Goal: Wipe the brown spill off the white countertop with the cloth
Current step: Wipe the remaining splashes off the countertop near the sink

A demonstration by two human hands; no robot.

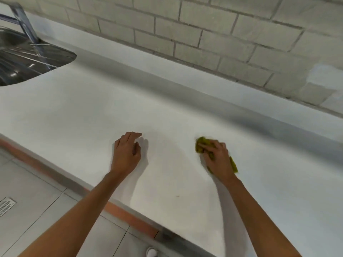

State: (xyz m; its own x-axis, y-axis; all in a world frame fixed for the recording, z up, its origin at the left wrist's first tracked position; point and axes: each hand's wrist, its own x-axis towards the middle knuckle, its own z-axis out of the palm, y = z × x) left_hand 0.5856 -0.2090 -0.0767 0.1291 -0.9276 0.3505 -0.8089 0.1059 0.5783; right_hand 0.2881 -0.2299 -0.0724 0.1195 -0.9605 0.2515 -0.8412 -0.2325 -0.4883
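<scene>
My right hand (pixel 218 157) grips a crumpled yellow-green cloth (pixel 201 145) and presses it on the white countertop (pixel 92 112); cloth shows beyond the fingertips and by the wrist. My left hand (pixel 127 153) hovers just over the counter to the left, fingers loosely bent and holding nothing. A tiny brown speck (pixel 177 196) lies on the counter between my forearms, nearer the front edge. No larger brown spill shows; the frame is blurred.
A steel sink (pixel 27 58) with a tap (pixel 24 21) sits at the far left. A grey brick wall (pixel 204 34) runs behind the counter. The counter's front edge (pixel 130 217) slants from left to bottom centre, with tiled floor (pixel 27 201) below.
</scene>
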